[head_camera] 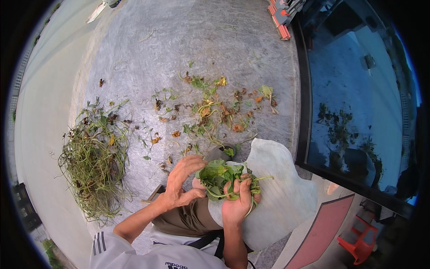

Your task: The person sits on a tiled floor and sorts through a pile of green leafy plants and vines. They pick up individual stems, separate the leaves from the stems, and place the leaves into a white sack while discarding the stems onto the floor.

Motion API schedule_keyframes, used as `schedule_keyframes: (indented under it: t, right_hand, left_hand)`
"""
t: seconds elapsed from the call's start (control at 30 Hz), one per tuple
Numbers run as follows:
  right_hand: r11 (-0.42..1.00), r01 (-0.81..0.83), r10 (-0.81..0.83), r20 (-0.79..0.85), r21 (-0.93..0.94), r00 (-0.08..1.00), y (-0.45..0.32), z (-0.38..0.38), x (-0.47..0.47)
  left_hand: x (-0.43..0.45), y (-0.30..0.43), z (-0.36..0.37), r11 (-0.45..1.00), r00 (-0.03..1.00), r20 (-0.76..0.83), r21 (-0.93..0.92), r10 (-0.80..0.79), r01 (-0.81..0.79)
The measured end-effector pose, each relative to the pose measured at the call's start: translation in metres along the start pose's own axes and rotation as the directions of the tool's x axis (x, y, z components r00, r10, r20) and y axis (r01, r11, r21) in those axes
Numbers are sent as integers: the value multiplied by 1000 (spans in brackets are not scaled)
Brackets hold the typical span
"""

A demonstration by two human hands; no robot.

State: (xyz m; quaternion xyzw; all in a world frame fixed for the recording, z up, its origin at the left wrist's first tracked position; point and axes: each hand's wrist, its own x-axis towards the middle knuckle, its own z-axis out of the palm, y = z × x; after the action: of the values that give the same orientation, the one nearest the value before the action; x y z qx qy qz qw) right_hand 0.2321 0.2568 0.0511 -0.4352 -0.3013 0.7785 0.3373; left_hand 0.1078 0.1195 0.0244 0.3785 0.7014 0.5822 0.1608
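A bunch of leafy green stems (218, 178) is gripped in my right hand (237, 200), its fingers curled around the stalks. Some stalk ends stick out to the right of that fist. My left hand (183, 181) is at the left edge of the leaves, thumb and fingers spread, with nothing visibly held; whether its fingertips touch the leaves I cannot tell. Under the bunch, a pale grey-white sheet (282, 185) lies over my lap and spreads to the right. Brown trousers (188, 218) show below my left hand. Just beyond the bunch is part of a grey shoe (215, 153).
A large tangled heap of green stems (94, 164) lies on the ground to the left. Wilted leaves and cut bits (215, 112) are scattered ahead. On the right stands a dark reflective glass panel (349, 101), with a red mat (320, 232) and red plastic stool (361, 240) nearer me.
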Motion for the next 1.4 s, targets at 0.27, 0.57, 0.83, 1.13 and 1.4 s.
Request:
schedule_keyframes:
  t: [0.27,0.57,0.83,1.13,1.4]
  right_hand:
    - [998,-37,37,-1,60,999,-2,-2,8]
    - [954,-211,216,2,-212,976,18,-40,15]
    - [959,-260,269,76,-112,960,36,-45,9]
    - [926,-377,377,16,31,926,33,-39,11]
    - [929,-328,347,96,-170,933,-13,-18,27]
  left_hand:
    - [17,-33,-5,993,912,408,78,46,-85]
    - [131,-260,6,831,874,-136,271,-466,486]
    - [246,-422,72,480,918,-311,784,-245,394]
    - [223,-448,68,709,875,-413,536,-253,458]
    - [183,-319,11,572,729,-50,-657,-683,491]
